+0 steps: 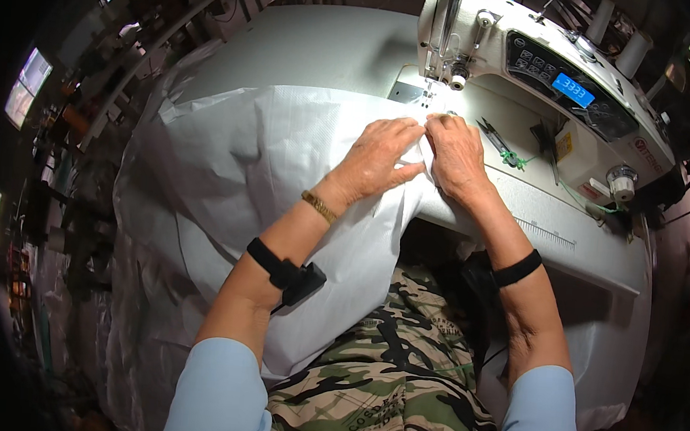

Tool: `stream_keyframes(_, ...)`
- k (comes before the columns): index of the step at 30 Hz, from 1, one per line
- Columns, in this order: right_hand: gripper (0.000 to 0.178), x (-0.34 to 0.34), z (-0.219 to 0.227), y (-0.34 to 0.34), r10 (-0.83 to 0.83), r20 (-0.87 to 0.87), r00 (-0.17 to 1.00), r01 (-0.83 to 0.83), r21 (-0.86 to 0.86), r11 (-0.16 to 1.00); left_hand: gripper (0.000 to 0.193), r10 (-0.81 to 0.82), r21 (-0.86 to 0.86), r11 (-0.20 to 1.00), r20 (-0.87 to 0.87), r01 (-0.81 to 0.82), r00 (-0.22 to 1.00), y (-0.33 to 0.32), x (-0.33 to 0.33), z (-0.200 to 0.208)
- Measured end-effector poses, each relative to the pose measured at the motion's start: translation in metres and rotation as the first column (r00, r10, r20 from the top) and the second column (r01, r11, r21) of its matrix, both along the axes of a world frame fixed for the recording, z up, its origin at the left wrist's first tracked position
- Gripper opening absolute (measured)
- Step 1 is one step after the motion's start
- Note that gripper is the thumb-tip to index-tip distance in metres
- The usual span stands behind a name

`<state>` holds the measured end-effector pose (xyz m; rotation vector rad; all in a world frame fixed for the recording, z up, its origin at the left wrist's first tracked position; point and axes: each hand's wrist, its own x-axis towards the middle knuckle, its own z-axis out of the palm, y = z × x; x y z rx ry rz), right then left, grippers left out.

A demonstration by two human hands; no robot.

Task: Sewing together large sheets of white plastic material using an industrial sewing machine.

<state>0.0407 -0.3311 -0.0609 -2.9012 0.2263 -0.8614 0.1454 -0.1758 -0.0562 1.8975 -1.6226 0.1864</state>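
Observation:
A large white woven plastic sheet (286, 142) drapes over the sewing table and down across my lap. My left hand (378, 157) has its bent fingers on the sheet's edge, the thumb set apart over a fold. Right beside it, my right hand (457, 155) is closed on the same edge, its fingertips touching or nearly touching the left ones. Both are just in front of the needle area of a white sewing machine (489, 36), where a lamp lights the metal needle plate (406, 93). The fingertips' exact grip is partly hidden.
Dark thread snips (501, 143) with green thread lie on the table right of my right hand. The machine's control panel (570, 83) has a lit blue display. A handwheel-like knob (621, 182) sits at the right. Thread cones (633, 53) stand behind.

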Motion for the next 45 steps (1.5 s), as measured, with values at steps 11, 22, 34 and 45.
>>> stream_keyframes(11,0.024,0.011,0.003,0.003,-0.102,-0.098,0.99,0.108,0.05,0.993,0.046,-0.029,0.081,0.996,-0.053,0.034,0.998,-0.009,0.017,0.009)
stream_keyframes(22,0.028,0.017,0.002,-0.007,-0.101,-0.063,0.993,0.106,0.087,0.991,0.024,-0.007,0.15,0.989,0.057,-0.002,0.998,-0.022,0.021,0.008)
stream_keyframes(34,0.023,0.019,0.006,-0.014,-0.092,-0.075,0.993,0.095,0.036,0.995,0.018,0.023,0.149,0.988,0.111,-0.04,0.994,-0.035,0.024,0.012)
stream_keyframes(45,0.033,0.037,0.007,-0.044,-0.143,0.242,0.96,-0.124,0.822,0.556,0.01,0.042,0.095,0.994,0.136,-0.055,0.99,-0.048,0.03,0.007)
